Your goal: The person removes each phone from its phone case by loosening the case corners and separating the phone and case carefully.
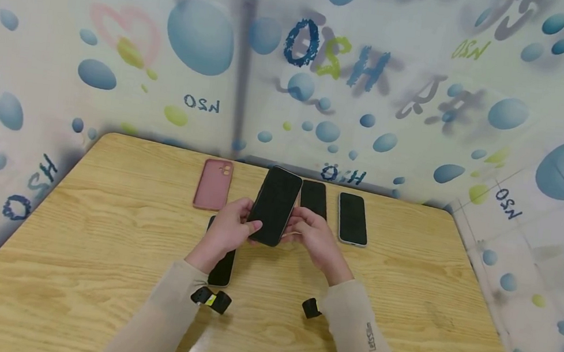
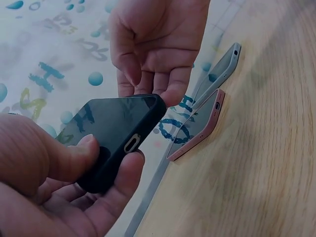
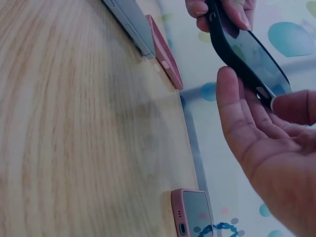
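Observation:
My left hand (image 1: 229,228) grips a phone in a black case (image 1: 274,207), thumb lying over the dark screen and fingers beneath. The phone is held tilted above the table, and the port opening in the case's end shows in the left wrist view. At the phone's other side is my right hand (image 3: 271,133), its fingers (image 3: 229,91) under the case and its thumb at the edge. A dark-screened phone (image 1: 221,268) lies below my left wrist, partly hidden by it. Behind my right hand lies a phone in a pink case (image 2: 200,128), partly covered in the head view.
An empty pink phone case (image 1: 213,185) lies at the back left of the wooden table (image 1: 96,248). To the right lies a pale-edged phone (image 1: 353,219). A patterned wall (image 1: 279,106) rises directly behind the table's back edge.

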{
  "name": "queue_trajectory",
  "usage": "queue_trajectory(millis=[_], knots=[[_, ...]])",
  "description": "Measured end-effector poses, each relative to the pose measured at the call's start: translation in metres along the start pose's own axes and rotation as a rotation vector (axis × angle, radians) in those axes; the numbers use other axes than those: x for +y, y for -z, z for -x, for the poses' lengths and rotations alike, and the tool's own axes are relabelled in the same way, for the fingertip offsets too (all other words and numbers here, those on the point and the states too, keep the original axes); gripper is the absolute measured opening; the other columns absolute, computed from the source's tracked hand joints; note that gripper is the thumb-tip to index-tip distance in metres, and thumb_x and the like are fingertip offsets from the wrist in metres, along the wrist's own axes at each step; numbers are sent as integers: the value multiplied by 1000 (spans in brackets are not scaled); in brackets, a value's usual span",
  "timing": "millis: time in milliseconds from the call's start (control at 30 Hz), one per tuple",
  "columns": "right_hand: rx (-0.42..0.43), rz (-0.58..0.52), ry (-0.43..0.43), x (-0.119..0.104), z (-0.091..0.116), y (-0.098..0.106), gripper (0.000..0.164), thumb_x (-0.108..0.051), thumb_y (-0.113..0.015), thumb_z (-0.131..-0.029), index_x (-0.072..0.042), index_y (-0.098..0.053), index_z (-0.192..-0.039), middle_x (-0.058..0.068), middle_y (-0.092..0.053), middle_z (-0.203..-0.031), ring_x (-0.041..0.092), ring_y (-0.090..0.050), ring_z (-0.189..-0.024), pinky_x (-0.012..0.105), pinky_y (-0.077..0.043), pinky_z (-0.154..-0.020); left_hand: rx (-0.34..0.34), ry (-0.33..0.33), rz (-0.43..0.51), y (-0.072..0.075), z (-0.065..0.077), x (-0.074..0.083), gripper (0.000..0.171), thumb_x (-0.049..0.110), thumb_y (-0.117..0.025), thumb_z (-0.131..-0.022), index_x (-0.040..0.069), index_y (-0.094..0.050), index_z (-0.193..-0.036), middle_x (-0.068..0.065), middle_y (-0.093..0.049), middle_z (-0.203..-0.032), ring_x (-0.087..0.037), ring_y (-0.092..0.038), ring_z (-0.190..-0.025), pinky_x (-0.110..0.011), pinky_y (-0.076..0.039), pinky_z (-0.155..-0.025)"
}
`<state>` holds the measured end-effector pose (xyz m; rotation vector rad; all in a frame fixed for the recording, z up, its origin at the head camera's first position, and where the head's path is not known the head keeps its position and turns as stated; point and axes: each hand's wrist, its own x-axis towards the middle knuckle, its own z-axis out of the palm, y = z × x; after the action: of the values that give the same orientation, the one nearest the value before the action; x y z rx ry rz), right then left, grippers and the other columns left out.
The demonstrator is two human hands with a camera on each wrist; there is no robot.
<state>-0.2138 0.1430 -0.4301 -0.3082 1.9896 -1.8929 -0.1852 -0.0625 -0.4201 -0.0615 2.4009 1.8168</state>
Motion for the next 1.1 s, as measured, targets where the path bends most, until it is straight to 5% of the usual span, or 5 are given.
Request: queue_trajectory(millis=[233,533,767,933,1100], knots=[[-120,44,13,2,3,1,45,4,-41,-97,12,-50,-141,28,-66,-124,22,-70,-97,51,-59,-94,2,-5,-6,1,-1,1,15,-3,-65,-98,-3,-62,-112,-21,-70,-100,-29,-68,-84,-47,-63,-69],[-206,-88,-53,8,1,-3,54,8,-47,-95,12,-41,-149,32,-56,-141,21,-71,-105,59,-53,-100,1,-25,-33,-1,-3,1,18,-2,-67,-97,-1,-62,-115,-19,-69,-100,-28,-65,-83,-47,-63,-70],[-199,-172,-81,11,3,-9,54,10,-47,-94,14,-39,-148,27,-62,-134,19,-72,-100,48,-60,-94,16,-52,-94,-1,-1,1,17,-1,-69,-96,1,-64,-112,-15,-69,-96,-26,-60,-82,-31,-55,-61],[-147,-195,-111,14,2,-16,53,10,-45,-92,16,-41,-144,16,-67,-121,17,-73,-94,44,-61,-92,29,-50,-118,-2,0,2,18,-1,-70,-95,2,-64,-112,-13,-69,-96,-25,-57,-80,-29,-52,-61],[-89,-205,-123,14,1,-22,53,11,-45,-89,16,-43,-142,17,-68,-119,17,-73,-90,41,-61,-91,37,-60,-128,-3,0,1,17,-1,-70,-95,2,-64,-111,-13,-68,-94,-24,-55,-79,-30,-53,-61]])
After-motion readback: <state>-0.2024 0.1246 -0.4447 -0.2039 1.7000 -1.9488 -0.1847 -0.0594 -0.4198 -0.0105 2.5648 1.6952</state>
